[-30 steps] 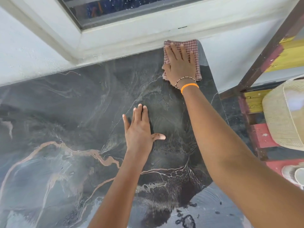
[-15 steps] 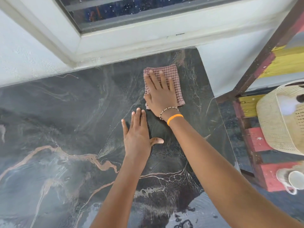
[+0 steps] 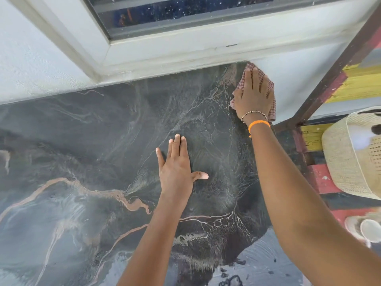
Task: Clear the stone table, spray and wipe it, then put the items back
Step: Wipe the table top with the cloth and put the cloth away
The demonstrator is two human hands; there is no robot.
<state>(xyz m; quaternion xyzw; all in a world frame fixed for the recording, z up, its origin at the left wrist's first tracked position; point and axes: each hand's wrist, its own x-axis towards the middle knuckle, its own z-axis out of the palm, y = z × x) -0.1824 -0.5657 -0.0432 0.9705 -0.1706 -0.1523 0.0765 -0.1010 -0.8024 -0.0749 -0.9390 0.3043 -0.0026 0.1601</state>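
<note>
Your right hand has no real grip on the cloth: the fingers lie straight and flat on top of it, pressing it down on the surface at the far right corner, where the stone meets the wall under the window frame. Your left hand is spread flat too, fingers straight, thumb out to the side, resting bare on the stone near the middle and holding nothing.

From the head view, the cloth is a small checked rag, mostly hidden under your palm, with its right edge hanging just past the surface's edge. It looks thin, soft and light, so it will bunch or fold if you drag it by a corner; pressing from the middle with a flat palm, as you do now, should keep it spread. The stone looks hard and smooth, with wet streaks nearer to you, so expect the rag to slide easily there.

No items stand on the stone, so you appear to be in the wiping step. To your right, off the surface, a woven basket and a white cup sit near a painted wooden frame, possibly waiting to go back.
</note>
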